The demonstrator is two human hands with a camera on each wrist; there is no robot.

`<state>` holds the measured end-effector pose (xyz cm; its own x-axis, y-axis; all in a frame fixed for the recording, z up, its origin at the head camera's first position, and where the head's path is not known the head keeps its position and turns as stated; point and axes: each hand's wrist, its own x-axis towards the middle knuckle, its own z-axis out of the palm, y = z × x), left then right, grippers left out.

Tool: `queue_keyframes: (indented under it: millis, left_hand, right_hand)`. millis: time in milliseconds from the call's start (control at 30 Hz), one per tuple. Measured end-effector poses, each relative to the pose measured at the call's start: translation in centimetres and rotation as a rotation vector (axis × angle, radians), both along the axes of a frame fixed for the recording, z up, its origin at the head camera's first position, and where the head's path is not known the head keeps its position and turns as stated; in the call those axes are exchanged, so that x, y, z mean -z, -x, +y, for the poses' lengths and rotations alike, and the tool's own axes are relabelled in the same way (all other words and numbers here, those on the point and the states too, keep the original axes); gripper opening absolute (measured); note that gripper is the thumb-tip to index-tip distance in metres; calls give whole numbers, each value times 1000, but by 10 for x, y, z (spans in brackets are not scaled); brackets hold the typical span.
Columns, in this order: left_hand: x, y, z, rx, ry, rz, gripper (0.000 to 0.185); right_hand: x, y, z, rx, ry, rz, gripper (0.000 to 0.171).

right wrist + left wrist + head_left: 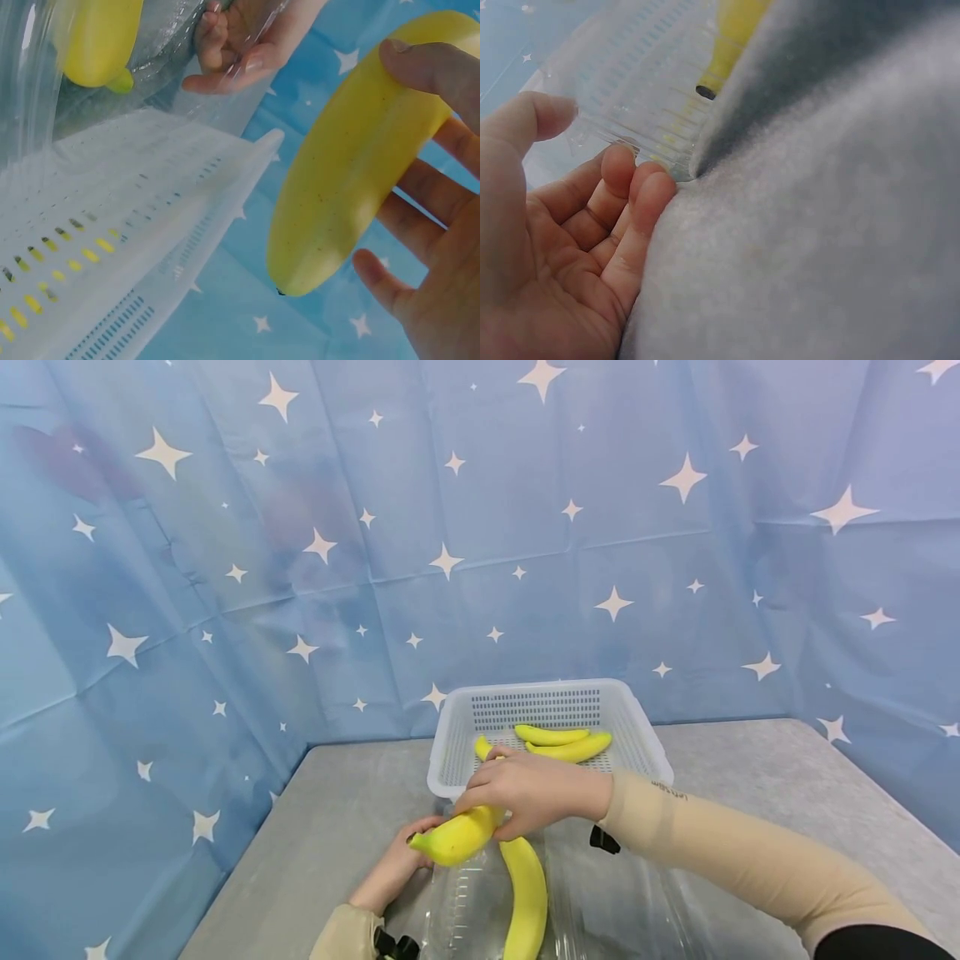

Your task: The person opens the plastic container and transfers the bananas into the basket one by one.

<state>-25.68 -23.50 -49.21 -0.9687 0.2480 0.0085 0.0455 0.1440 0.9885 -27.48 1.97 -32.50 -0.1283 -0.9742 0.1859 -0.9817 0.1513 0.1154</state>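
My right hand (528, 789) grips a yellow banana (459, 838) above a clear plastic container (468, 910). In the right wrist view this banana (360, 157) lies between the thumb and the fingers. Another banana (527, 897) rests in the clear container, seen also in the left wrist view as a yellow end with a dark tip (706, 91). At the container's far left corner my left hand (401, 860) holds the rim, its fingers (652, 191) bent against the plastic and the thumb on the other side.
A white perforated basket (450, 752) stands behind the container, with several bananas (570, 748) inside, one partly behind my right hand. Beneath is a grey tabletop (360, 793). A blue star-patterned cloth (480, 527) hangs at the back and left.
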Motion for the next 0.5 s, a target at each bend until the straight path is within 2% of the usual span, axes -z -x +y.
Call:
queue_keyframes:
  millis: [67, 300, 500]
  left_hand:
    - [0, 0, 1, -15, -5, -18, 43]
    - [2, 1, 4, -54, -55, -55, 15]
    - [1, 0, 5, -73, -39, -49, 14]
  right_hand:
    - [-1, 1, 0, 10, -1, 2, 47]
    - [-3, 6, 3, 41, 8, 10, 43]
    - [-1, 12, 6, 44, 31, 2, 42]
